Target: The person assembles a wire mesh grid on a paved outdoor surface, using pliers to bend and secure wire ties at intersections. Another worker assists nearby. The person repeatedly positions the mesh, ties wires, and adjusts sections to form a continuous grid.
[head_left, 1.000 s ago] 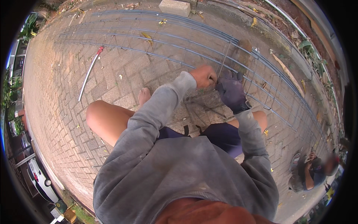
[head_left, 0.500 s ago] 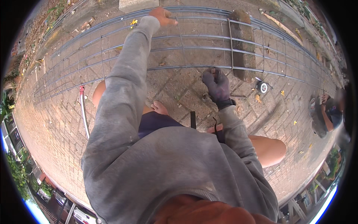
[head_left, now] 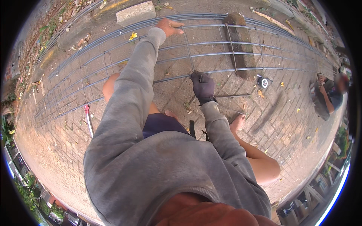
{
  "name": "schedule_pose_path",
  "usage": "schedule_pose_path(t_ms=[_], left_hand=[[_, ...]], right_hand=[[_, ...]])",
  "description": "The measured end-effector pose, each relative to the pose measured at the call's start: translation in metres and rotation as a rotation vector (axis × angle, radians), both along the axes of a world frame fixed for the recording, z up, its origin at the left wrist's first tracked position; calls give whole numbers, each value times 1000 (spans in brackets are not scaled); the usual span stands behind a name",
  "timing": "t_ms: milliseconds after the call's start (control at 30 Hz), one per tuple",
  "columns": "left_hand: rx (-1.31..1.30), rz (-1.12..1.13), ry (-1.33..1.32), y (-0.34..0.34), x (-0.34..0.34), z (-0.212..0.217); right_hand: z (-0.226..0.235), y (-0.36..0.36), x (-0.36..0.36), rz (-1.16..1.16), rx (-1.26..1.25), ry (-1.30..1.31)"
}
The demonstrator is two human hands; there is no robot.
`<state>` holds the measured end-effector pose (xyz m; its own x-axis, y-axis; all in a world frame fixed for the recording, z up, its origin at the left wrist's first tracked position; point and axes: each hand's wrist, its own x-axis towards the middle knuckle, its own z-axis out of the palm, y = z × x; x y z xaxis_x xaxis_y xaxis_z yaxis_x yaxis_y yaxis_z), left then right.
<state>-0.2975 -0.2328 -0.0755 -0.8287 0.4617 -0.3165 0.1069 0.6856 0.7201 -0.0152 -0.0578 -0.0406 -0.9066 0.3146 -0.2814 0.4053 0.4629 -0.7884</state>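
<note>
A long steel rebar cage (head_left: 211, 42) with thin wire stirrups lies crosswise ahead of me. My left hand (head_left: 169, 27), bare, reaches over its far bar, with thumb and fingers around the top of one stirrup (head_left: 188, 47). At the near bar, my right hand (head_left: 203, 86) in a dark glove is closed at the lower end of that same stirrup. Its fingertips are partly hidden, so anything small inside the fist does not show. A stone block (head_left: 241, 47) lies under the cage, right of my hands.
A tape measure (head_left: 264, 82) lies right of my right hand, near loose metal rods (head_left: 233, 95). A red-ended tool (head_left: 87, 109) rests at left. A pale block (head_left: 135, 13) stands beyond the cage. Another person (head_left: 327, 96) crouches at the far right.
My right hand has moved left along the near bar to the stirrup. My left hand stays at the stirrup's far end. The whole view has shifted slightly.
</note>
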Motion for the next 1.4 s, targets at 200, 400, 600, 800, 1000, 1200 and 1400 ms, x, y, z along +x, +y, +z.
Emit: schedule_pose_path(t_ms=[200, 400, 600, 800, 1000, 1200, 1400], left_hand=[[-51, -12, -58, 5, -5, 8], [59, 0, -154, 1, -9, 1], [21, -26, -126, 1, -11, 0], [-8, -44, -82, 2, -9, 2], [-21, -58, -57, 1, -15, -8], [-33, 45, 78, 3, -2, -9], [-160, 189, 404, -1, 80, 32]], right_hand=[[5, -6, 1, 42, 77, 34], [-6, -3, 2, 69, 120, 87], [-6, -1, -1, 127, 48, -10], [-2, -4, -1, 126, 72, 12], [-8, -8, -1, 116, 141, 56], [9, 11, 12, -241, -544, 115], [57, 92, 44, -165, -522, 299]])
